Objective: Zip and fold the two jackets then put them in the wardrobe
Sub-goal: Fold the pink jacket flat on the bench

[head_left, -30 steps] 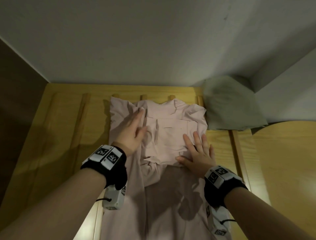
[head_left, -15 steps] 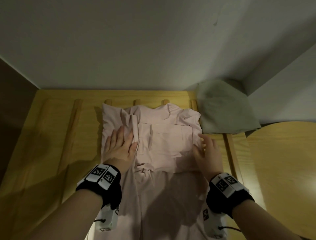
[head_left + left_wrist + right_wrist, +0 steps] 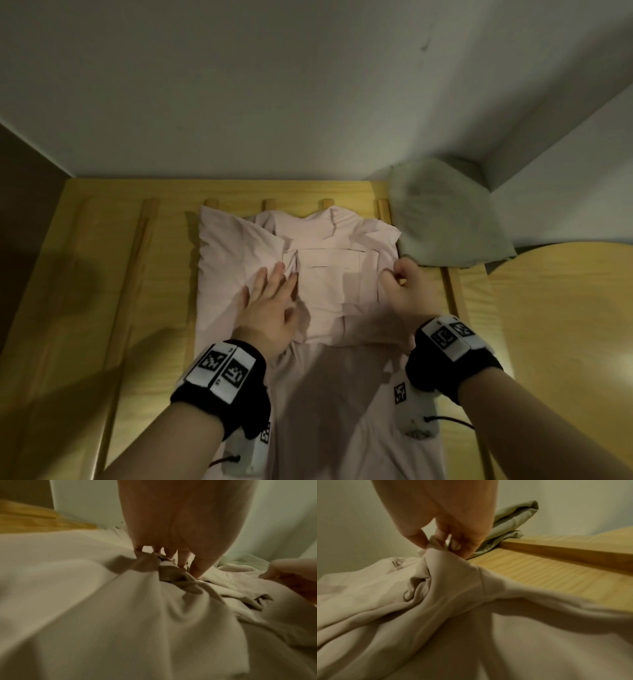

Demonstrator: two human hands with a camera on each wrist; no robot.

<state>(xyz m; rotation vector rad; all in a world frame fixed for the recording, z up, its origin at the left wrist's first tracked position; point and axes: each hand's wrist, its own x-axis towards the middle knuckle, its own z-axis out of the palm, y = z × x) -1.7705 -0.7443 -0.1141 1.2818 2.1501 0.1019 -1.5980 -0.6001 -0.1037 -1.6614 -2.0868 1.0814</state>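
A pale pink jacket [image 3: 329, 274] lies partly folded on a wooden slatted surface [image 3: 102, 291], its lower part running toward me. My left hand [image 3: 270, 301] lies flat on the jacket's left side, fingers straight; in the left wrist view the fingertips [image 3: 195, 573] press into bunched fabric [image 3: 120, 601]. My right hand [image 3: 407, 291] is curled at the jacket's right edge. In the right wrist view my right hand [image 3: 447, 543] pinches a fold of the pink jacket [image 3: 436, 582] and lifts it. A folded grey-green jacket [image 3: 445, 219] sits in the far right corner.
White walls [image 3: 308, 102] close the space behind and on the right. Raised wooden slats [image 3: 452, 291] run along the surface on both sides of the pink jacket. A rounded wooden panel [image 3: 565, 325] lies at the right, a dark panel [image 3: 20, 205] at the far left.
My right hand went from lying flat on the jacket to its right edge, where it curled and pinched the fabric. My left hand slid down the left side, staying flat.
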